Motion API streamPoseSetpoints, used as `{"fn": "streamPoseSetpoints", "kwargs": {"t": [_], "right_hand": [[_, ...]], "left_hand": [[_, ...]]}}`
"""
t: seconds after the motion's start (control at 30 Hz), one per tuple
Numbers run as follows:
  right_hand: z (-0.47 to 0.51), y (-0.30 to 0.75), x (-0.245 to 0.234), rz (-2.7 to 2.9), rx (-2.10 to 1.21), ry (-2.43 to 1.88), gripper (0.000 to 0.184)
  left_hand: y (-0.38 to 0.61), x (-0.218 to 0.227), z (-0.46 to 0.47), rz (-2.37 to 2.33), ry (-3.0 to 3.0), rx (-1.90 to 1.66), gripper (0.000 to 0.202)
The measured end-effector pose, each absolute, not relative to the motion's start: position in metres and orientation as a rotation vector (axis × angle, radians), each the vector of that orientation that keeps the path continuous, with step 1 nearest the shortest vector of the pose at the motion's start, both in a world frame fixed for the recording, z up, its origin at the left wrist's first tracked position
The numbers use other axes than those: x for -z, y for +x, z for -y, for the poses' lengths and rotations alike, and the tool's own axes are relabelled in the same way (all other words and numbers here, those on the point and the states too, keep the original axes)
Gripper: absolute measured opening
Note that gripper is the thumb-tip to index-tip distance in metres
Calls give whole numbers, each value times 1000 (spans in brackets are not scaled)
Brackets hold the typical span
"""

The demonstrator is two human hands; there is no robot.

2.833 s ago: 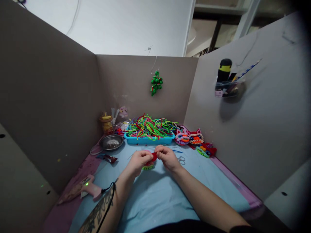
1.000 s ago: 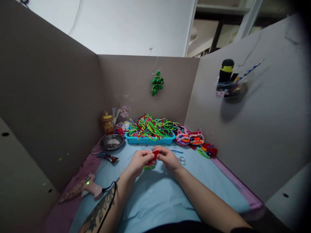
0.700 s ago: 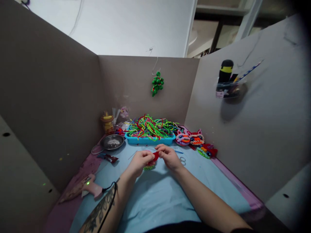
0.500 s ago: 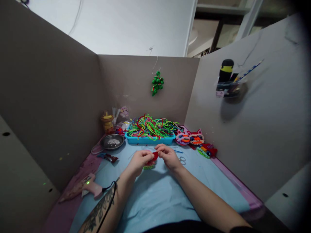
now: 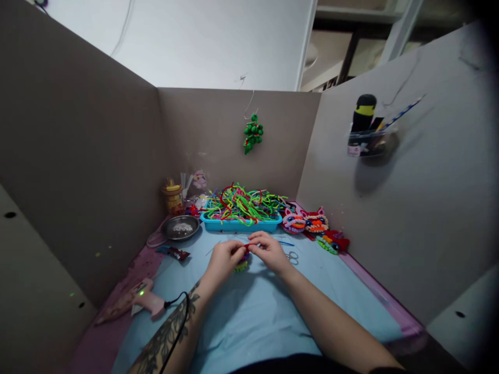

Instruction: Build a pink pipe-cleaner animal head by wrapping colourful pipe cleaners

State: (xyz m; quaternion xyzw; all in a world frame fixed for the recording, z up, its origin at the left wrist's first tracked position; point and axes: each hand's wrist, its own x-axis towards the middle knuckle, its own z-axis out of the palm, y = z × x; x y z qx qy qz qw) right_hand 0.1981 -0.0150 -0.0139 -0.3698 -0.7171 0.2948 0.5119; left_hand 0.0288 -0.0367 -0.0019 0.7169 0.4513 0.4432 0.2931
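My left hand (image 5: 226, 258) and my right hand (image 5: 270, 251) meet above the middle of the blue cloth, both with fingers closed. Thumbs and fingertips pinch a small red pipe-cleaner piece (image 5: 247, 246) between them. Just under my left fingers shows part of a pipe-cleaner figure (image 5: 241, 266), purple above and yellow-green along its lower edge. My fingers hide most of it, and I cannot tell whether the red piece is joined to it. A small pair of scissors (image 5: 292, 258) lies right of my right hand, near a thin blue stick (image 5: 287, 243).
Behind my hands stands a blue tray (image 5: 241, 226) heaped with colourful pipe cleaners. Fuzzy finished figures (image 5: 315, 222) sit at the right. On the left are a metal dish (image 5: 181, 228), a wrapper (image 5: 177, 253) and a pink glue gun (image 5: 148, 301), its cable near my left forearm. Partitions (image 5: 234, 114) enclose the table.
The red piece shows less between my fingertips, and my hands are closer together. My left hand has turned slightly; the figure below now shows purple and sits slightly further right.
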Motion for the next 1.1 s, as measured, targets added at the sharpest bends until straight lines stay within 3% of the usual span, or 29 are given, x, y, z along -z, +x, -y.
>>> {"fn": "streamPoseSetpoints", "kwargs": {"t": [0.3, 1.1], "right_hand": [[15, 200, 9, 1627, -666, -893, 16], [21, 189, 15, 1481, -674, -899, 15]], "left_hand": [[24, -2, 32, -1219, 1994, -1286, 22], [38, 9, 31, -1087, 1406, -1160, 34]]}}
